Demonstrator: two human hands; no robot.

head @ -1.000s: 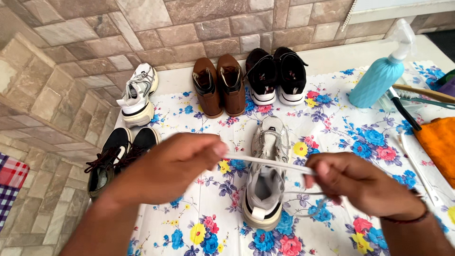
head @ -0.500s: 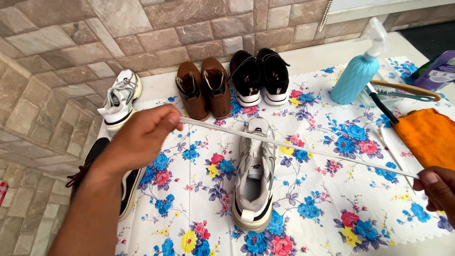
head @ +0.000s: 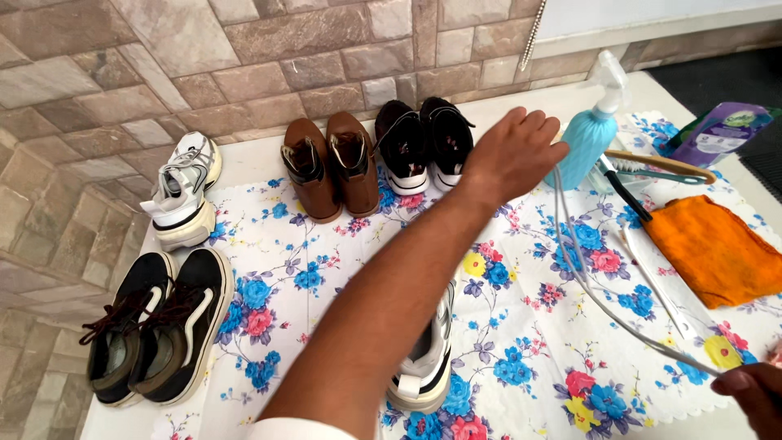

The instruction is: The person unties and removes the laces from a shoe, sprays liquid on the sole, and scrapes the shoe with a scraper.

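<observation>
Open floral cloth between the shoes and the tools; bare white bench (head: 261, 159) strip along the stone-tile wall, cloth's scalloped edge near the bottom right. Along the left edge, a white and grey trainer (head: 183, 200) and a pair of black low-top shoes with dark laces (head: 155, 326). At the back, touching side by side, a pair of brown leather ankle boots (head: 330, 167) and a pair of black trainers with white soles (head: 423, 143).

Long white shoelace (head: 582, 269), thin and flat, doubled into two strands, hanging from the left hand and running down across the white cloth with blue, pink and yellow flowers (head: 529, 342) to the right hand. Grey and white sneaker (head: 428, 358) lying on the cloth, mostly hidden under the left forearm.

Left hand (head: 513, 155) stretched far forward, palm down, close to the light blue spray bottle with a white trigger (head: 595, 134), fingers curled loosely over the lace's upper end. Right hand (head: 753, 395) at the bottom right corner, mostly cut off, fingers pinched on the lace's lower end. Orange folded cloth (head: 713, 248) and a black-handled brush (head: 627, 191) to the right.
</observation>
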